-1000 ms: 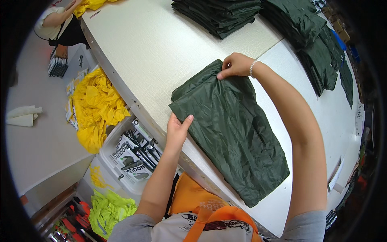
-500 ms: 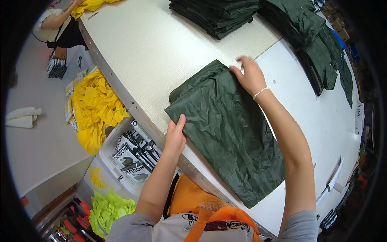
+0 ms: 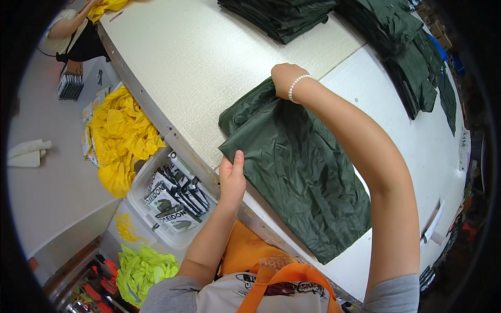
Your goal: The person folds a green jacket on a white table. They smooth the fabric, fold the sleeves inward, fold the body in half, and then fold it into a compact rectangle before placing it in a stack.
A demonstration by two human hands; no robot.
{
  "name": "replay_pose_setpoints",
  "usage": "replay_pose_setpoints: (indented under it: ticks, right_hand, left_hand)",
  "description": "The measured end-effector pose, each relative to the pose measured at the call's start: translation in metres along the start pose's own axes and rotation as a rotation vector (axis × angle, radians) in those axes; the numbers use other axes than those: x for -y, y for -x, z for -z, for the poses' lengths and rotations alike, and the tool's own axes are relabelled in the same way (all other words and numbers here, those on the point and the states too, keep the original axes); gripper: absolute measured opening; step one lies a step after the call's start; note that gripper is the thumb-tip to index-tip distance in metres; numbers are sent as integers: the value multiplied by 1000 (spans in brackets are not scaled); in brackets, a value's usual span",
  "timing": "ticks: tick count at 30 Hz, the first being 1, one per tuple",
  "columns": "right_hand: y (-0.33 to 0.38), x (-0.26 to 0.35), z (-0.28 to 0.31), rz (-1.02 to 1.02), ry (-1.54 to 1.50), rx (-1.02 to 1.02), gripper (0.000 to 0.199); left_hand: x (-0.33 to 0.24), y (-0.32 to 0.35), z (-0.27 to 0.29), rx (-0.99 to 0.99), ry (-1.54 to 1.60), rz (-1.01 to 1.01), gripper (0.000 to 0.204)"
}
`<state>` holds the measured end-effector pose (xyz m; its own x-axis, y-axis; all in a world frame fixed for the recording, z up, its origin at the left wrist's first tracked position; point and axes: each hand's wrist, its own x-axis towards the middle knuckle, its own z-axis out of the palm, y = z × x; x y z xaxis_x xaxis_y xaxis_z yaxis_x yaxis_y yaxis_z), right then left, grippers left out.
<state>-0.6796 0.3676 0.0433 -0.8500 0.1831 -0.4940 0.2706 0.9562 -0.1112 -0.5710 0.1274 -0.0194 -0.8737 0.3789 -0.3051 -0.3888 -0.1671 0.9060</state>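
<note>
Since a second ago your right hand point(image 3: 286, 78) has slid from the far corner of the dark green garment point(image 3: 297, 167) toward the upper middle of the frame and now presses on its far edge, while your left hand point(image 3: 232, 177) has crept along the near corner, and the cloth lies a little flatter than it did.

Nearest you, at the bottom of the frame, hangs your orange apron point(image 3: 271, 271). Just above it your left hand lies half open, fingers straight and thumb alongside, pinning the near left corner of the garment at the edge of the counter point(image 3: 198, 57); it presses rather than grips. The garment sits in the middle of the frame, folded lengthwise into a long panel running toward the lower right, still wrinkled and not yet folded short. Your right hand, a bead bracelet at its wrist, curls loosely over the bunched far end; whether the fingers pinch the cloth I cannot tell.

By my reading, the lengthwise fold is done and the crosswise folds are left. Farther off, at the top of the frame, a stack of folded green garments point(image 3: 282, 18) looks finished, and looser ones point(image 3: 412, 62) lie at the upper right.
</note>
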Motion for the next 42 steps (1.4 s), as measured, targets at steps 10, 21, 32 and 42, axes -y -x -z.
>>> replay_pose_setpoints:
  ticks: [10,21,32,42]
  right_hand:
    - [24,-5,21,444,-219,178,43]
    - [8,-30,-39,231,169,-599,36]
    - [17,-67,-106,108,-364,-430,52]
    - [57,-77,-112,16,-132,-507,54]
  left_hand:
    - [-8,-2,1,-37,475,227,40]
    - [-6,-22,7,-172,-299,238,47]
    - [-4,-83,-51,693,-1564,-839,63]
    - [23,-98,-45,799,-1560,-698,64]
